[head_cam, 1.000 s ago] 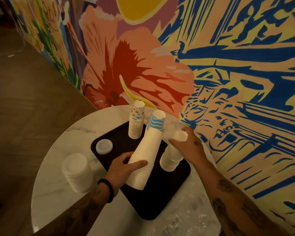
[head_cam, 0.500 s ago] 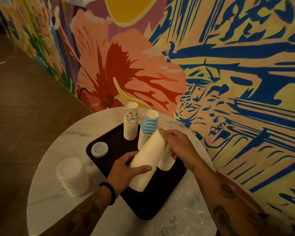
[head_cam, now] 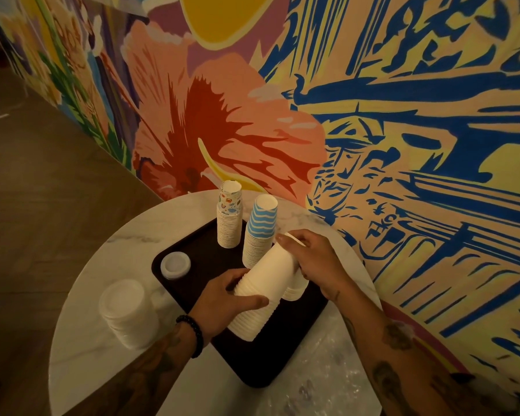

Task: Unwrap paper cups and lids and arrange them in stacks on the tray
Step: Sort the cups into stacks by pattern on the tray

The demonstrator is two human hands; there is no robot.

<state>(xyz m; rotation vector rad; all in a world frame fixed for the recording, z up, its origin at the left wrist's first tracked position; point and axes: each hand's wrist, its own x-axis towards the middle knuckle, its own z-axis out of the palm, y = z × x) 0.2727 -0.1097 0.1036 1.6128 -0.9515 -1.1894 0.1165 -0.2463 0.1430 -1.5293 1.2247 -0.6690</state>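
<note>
Risk first: white cup stack (head_cam: 261, 291) is tilted over the tray (head_cam: 198, 250), so nested cups could slide apart or the column buckle if either grip eases. Its upper end sits just beside the blue-striped stack (head_cam: 260, 226); a swing while righting it could knock that one over, maybe the patterned stack (head_cam: 229, 217) behind too. A shorter white stack (head_cam: 296, 291) is close behind on the right, also at risk.

Left hand (head_cam: 225, 298) wraps the stack approx mid-length, thumb across the front. Right hand (head_cam: 315, 259) has fingers curled over the upper end.

Long axis runs from near-left, low, up to far-right. Rims point down toward the tray, closed bases up and away. Can't tell if the low end touches the tray. Lids: one lid (head_cam: 175, 265) on tray, lid stack (head_cam: 126, 310) off it on counter (head_cam: 102, 253).
</note>
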